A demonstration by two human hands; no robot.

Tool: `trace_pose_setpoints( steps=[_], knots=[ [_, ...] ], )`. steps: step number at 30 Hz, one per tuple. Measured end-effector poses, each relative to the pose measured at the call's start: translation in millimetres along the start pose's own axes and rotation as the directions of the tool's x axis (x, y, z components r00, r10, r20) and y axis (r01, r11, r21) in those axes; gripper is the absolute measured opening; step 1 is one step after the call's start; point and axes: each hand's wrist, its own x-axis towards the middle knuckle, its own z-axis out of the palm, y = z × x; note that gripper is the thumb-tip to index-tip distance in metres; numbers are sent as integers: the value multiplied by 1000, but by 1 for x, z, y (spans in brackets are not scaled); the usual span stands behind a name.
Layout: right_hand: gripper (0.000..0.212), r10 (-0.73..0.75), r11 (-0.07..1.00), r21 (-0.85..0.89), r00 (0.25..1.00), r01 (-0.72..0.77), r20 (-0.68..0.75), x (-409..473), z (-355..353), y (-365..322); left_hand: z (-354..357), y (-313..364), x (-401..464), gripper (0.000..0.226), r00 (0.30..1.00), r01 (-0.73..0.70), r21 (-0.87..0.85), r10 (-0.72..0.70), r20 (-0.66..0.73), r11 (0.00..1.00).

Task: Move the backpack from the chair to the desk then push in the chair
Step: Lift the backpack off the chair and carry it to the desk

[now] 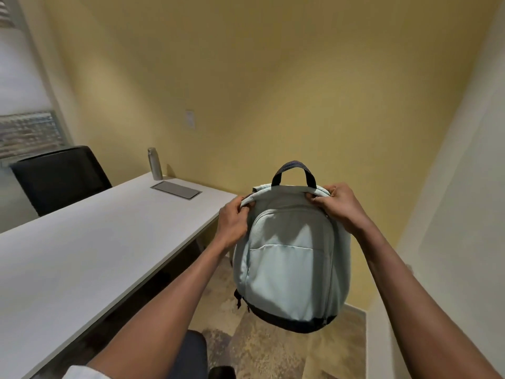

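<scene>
Yellow walls are closing around a long white desk [82, 242], where a black mesh-backed chair [60, 176] is standing at the far end beside a silver metal bottle [155, 164], capped, contents hidden. Both hands are gripping the pale blue fabric backpack [292, 258] by its top edge, left hand [232, 222] and right hand [341, 206] clenching it, zipped shut, hanging over the floor beside the desk. Swinging it leftward, clearing the desk edge, would be setting it down cleanly.
</scene>
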Motion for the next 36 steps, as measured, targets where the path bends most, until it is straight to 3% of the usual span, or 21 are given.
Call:
trace_pose_setpoints(
  steps=[14, 23, 29, 36],
  knots=[
    [22, 38, 999, 35, 999, -39, 6, 110, 27, 23, 25, -18, 78, 19, 997, 50, 9, -50, -62, 999],
    [28, -47, 991, 130, 976, 20, 214, 225, 41, 55, 44, -58, 180, 18, 1000, -21, 94, 20, 7, 995],
    [35, -120, 985, 152, 958, 82, 262, 307, 49, 56, 63, -65, 252, 20, 998, 0, 75, 4, -58, 997],
    [12, -132, 986, 126, 966, 106, 221, 387, 84, 59, 75, -89, 325, 22, 995, 37, 54, -32, -93, 998]
  ],
)
